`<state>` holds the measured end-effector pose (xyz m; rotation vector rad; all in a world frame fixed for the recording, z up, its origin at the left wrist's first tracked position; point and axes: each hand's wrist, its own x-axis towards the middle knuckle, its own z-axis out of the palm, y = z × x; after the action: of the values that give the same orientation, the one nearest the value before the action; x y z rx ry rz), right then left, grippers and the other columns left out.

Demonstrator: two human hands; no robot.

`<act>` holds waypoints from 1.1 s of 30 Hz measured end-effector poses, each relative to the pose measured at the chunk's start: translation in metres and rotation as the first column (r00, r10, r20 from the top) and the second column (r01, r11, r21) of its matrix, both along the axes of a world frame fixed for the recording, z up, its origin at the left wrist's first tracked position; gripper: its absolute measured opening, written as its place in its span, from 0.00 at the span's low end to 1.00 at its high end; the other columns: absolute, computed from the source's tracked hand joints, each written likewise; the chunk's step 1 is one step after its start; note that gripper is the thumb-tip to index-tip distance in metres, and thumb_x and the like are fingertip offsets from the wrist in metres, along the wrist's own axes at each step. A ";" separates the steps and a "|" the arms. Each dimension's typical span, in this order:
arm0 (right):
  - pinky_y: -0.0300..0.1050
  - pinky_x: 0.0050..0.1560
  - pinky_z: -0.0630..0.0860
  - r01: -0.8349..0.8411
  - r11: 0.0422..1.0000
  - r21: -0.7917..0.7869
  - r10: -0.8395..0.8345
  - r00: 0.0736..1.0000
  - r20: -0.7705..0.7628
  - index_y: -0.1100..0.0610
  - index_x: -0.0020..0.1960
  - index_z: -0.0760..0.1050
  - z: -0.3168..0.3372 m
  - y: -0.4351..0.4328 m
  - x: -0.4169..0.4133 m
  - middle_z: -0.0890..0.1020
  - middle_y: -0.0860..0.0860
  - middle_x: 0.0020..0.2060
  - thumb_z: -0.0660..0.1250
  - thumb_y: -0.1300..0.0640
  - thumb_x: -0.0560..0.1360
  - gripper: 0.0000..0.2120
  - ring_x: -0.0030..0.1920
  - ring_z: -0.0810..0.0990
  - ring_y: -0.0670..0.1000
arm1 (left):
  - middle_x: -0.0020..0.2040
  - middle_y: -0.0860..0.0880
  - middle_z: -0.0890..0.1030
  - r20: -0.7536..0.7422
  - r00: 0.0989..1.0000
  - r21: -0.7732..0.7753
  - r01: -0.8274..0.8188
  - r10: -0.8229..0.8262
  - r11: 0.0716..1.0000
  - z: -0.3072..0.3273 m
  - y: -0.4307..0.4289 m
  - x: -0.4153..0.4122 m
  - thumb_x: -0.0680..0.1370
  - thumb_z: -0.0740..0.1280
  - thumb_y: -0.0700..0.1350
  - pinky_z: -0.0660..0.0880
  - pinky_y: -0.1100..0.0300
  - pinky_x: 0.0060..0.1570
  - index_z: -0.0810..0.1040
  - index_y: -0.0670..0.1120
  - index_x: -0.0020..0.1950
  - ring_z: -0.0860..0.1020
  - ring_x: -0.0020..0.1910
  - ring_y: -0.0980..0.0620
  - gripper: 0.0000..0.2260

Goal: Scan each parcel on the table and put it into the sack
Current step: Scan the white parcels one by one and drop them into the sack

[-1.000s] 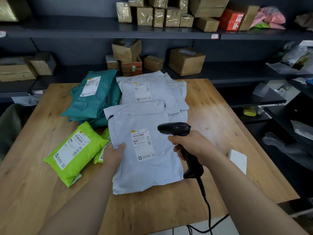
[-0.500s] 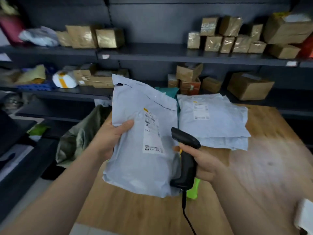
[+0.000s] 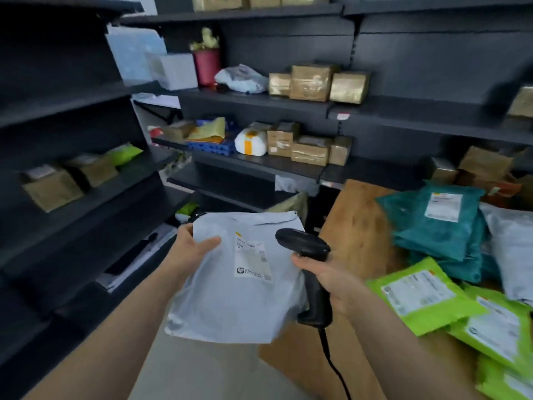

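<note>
The person is turning left from the table [image 3: 360, 215] and carrying the grey parcel [image 3: 230, 301], lying on it a second ago, out past its edge, presumably towards the sack, the left hand [image 3: 190, 249] gripping its upper corner and the right hand [image 3: 331, 284] clenching the scanner [image 3: 304, 246] beside its label.

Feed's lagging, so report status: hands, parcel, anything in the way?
Left hand grips grey parcel, held off the table's left edge. Right hand grips scanner beside its label. Sack not clearly visible; nothing blocking seen.
</note>
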<state>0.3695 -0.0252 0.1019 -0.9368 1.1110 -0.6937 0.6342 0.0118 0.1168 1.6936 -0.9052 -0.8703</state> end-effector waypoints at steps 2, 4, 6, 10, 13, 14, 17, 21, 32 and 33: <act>0.56 0.59 0.78 -0.023 1.000 -0.008 0.023 0.997 -0.074 0.56 0.54 0.82 -0.006 -0.005 0.046 0.86 0.55 0.49 0.76 0.54 0.70 0.14 0.51 0.84 0.57 | 0.51 0.56 0.75 0.092 0.995 0.077 0.029 -0.036 0.997 -0.009 0.001 0.041 0.74 0.72 0.46 0.73 0.60 0.42 0.64 0.51 0.66 0.76 0.48 0.56 0.24; 0.55 0.59 0.78 -0.045 0.999 -0.010 0.043 0.993 -0.111 0.56 0.55 0.82 -0.013 -0.013 0.084 0.86 0.55 0.47 0.76 0.54 0.70 0.14 0.51 0.83 0.56 | 0.54 0.55 0.75 0.144 0.984 0.128 0.087 -0.105 0.988 -0.018 -0.006 0.078 0.73 0.73 0.43 0.73 0.60 0.43 0.65 0.52 0.69 0.76 0.50 0.55 0.27; 0.50 0.55 0.79 -0.048 0.999 -0.012 0.046 0.990 -0.132 0.56 0.56 0.81 -0.021 -0.027 0.115 0.86 0.53 0.46 0.76 0.55 0.71 0.14 0.49 0.83 0.54 | 0.61 0.53 0.75 0.188 0.967 0.182 0.139 -0.173 0.973 -0.029 -0.020 0.108 0.72 0.73 0.41 0.74 0.57 0.51 0.64 0.52 0.72 0.75 0.56 0.52 0.31; 0.50 0.57 0.77 -0.052 0.999 -0.007 0.050 0.985 -0.165 0.55 0.57 0.80 -0.046 -0.070 0.162 0.85 0.53 0.49 0.76 0.55 0.71 0.16 0.53 0.81 0.54 | 0.69 0.50 0.72 0.257 0.938 0.249 0.168 -0.232 0.954 -0.055 -0.069 0.148 0.72 0.73 0.41 0.70 0.50 0.65 0.61 0.50 0.76 0.72 0.66 0.47 0.35; 0.46 0.52 0.74 -0.007 1.000 0.025 0.012 0.984 -0.176 0.55 0.58 0.79 -0.067 -0.114 0.189 0.83 0.52 0.50 0.75 0.53 0.71 0.17 0.53 0.80 0.52 | 0.69 0.51 0.72 0.234 0.937 0.259 0.198 -0.260 0.945 -0.074 -0.121 0.173 0.72 0.73 0.40 0.71 0.52 0.64 0.61 0.51 0.76 0.72 0.65 0.48 0.36; 0.46 0.52 0.73 0.014 0.999 0.046 -0.006 0.983 -0.182 0.54 0.58 0.79 -0.074 -0.130 0.196 0.82 0.51 0.49 0.75 0.52 0.71 0.17 0.52 0.79 0.52 | 0.68 0.51 0.73 0.226 0.933 0.262 0.218 -0.279 0.940 -0.081 -0.140 0.181 0.72 0.73 0.40 0.71 0.53 0.63 0.62 0.51 0.76 0.73 0.65 0.48 0.35; 0.47 0.49 0.73 0.092 0.989 0.118 -0.069 0.980 -0.189 0.54 0.57 0.79 -0.100 -0.183 0.213 0.82 0.52 0.50 0.76 0.52 0.71 0.17 0.51 0.79 0.52 | 0.65 0.51 0.75 0.200 0.927 0.273 0.258 -0.316 0.927 -0.105 -0.200 0.200 0.72 0.73 0.38 0.73 0.53 0.61 0.64 0.51 0.75 0.74 0.62 0.48 0.34; 0.48 0.51 0.73 0.190 0.965 0.179 -0.145 0.960 -0.239 0.56 0.61 0.78 -0.132 -0.242 0.229 0.81 0.52 0.52 0.75 0.52 0.71 0.20 0.54 0.78 0.54 | 0.64 0.49 0.76 0.153 0.911 0.349 0.314 -0.384 0.883 -0.144 -0.270 0.216 0.73 0.72 0.37 0.73 0.54 0.58 0.66 0.49 0.74 0.76 0.59 0.48 0.31; 0.50 0.47 0.78 0.505 0.824 0.255 -0.390 0.834 -0.392 0.60 0.55 0.79 -0.215 -0.329 0.237 0.83 0.56 0.47 0.74 0.60 0.72 0.13 0.47 0.81 0.57 | 0.54 0.47 0.81 0.006 0.744 0.478 0.585 -0.668 0.655 -0.252 -0.421 0.217 0.74 0.65 0.36 0.75 0.64 0.46 0.77 0.44 0.63 0.79 0.50 0.51 0.17; 0.49 0.45 0.78 0.528 0.809 0.258 -0.409 0.822 -0.397 0.60 0.55 0.79 -0.223 -0.335 0.237 0.83 0.56 0.46 0.74 0.61 0.72 0.12 0.46 0.81 0.57 | 0.49 0.49 0.81 0.013 0.720 0.482 0.603 -0.694 0.635 -0.263 -0.431 0.216 0.74 0.65 0.36 0.73 0.70 0.40 0.80 0.44 0.58 0.79 0.45 0.54 0.14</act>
<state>0.6065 -0.3600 -0.1215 -0.4555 1.7403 -0.7181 0.8502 -0.4189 -0.1462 1.8764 -1.6212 -1.5129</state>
